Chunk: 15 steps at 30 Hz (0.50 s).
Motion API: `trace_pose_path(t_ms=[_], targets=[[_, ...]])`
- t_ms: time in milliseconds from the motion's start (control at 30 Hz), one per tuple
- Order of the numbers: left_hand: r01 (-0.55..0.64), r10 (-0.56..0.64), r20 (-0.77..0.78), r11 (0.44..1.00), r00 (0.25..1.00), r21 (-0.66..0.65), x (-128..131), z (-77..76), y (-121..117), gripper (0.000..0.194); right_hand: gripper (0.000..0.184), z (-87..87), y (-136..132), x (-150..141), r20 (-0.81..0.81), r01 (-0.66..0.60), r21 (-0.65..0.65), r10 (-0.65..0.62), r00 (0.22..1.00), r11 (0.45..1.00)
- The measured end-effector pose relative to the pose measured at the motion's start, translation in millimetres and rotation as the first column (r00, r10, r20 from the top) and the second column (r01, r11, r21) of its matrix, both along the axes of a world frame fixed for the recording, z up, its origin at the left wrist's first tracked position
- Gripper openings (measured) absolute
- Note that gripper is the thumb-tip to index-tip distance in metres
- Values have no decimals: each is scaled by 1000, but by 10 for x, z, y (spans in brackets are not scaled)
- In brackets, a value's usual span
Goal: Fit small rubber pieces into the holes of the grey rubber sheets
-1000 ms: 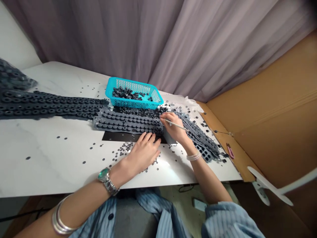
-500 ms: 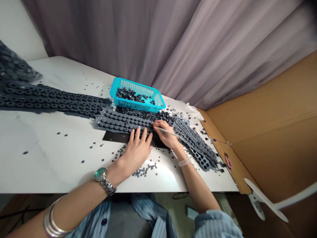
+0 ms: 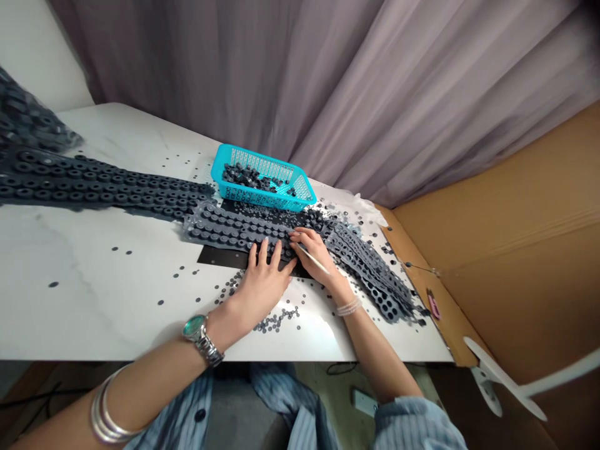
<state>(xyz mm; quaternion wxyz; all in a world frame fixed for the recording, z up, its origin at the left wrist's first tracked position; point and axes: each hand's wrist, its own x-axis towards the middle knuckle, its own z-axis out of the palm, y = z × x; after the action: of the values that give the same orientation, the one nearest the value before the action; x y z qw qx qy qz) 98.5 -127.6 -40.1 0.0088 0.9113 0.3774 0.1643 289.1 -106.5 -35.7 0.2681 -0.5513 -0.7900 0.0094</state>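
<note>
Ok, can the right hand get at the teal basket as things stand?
Probably yes. The right hand sits close to the teal basket, with only the flat grey rubber strip between them, and that lies too low to block it. It is pinching a thin pale stick, though.

A mauve-grey curtain (image 3: pixel 210 75) hung in long loose folds along the far side of the desk (image 3: pixel 84 300), whose white marble-patterned top took a soft glare near its front edge. A white wall (image 3: pixel 32 50) showed at the far left. On the right stood a tall corrugated cardboard panel (image 3: pixel 510 250), with a folded cardboard strip (image 3: pixel 450 306) along the desk's edge. Below, a black cable (image 3: pixel 340 369) and a white power strip (image 3: pixel 364 403) lay on the pale floor (image 3: pixel 323 390). The light was even and diffuse.
</note>
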Motion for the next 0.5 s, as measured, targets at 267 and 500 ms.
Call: trace_pose_path(t_ms=[267, 500], targets=[[13, -13, -32, 1000, 999, -5, -8, -29, 21, 42, 21, -55, 213, 158, 39, 106, 137, -113, 993, 985], [20, -20, -26, 1000, 999, -6, -2, -54, 24, 45, 20, 15, 136, 304, -178, 251, 98, -231, 956, 963]])
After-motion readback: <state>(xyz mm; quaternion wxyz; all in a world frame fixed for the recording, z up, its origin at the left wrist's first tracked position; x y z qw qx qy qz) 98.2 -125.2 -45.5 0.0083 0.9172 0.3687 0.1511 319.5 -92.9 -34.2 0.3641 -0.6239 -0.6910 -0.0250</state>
